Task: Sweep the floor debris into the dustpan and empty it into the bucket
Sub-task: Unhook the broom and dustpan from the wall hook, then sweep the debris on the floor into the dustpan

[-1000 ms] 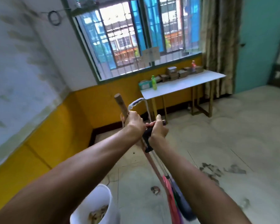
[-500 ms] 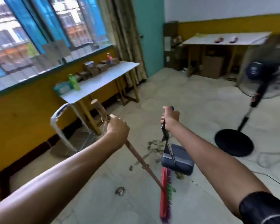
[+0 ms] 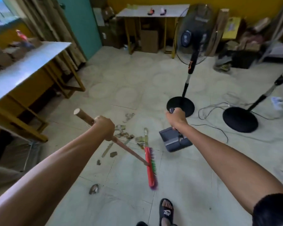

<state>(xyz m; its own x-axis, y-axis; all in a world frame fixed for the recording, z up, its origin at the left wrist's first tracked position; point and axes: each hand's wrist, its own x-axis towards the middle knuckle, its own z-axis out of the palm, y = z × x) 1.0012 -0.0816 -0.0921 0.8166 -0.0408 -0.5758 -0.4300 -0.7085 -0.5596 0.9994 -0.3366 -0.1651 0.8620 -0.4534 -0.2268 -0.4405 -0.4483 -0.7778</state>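
Left hand [image 3: 104, 128] fisted round the wooden broom handle [image 3: 121, 145] near its top; right hand [image 3: 176, 119] fisted round the dustpan's upright handle. Floor [image 3: 186, 185] pale tile. Broom head [image 3: 149, 167], red, lies low between the arms, below both hands. Dustpan [image 3: 174, 141], grey, just under the right hand, beside the broom. Debris [image 3: 126, 136] scattered beneath the left hand, left of the dustpan; one scrap [image 3: 93, 188] apart, nearer the person.
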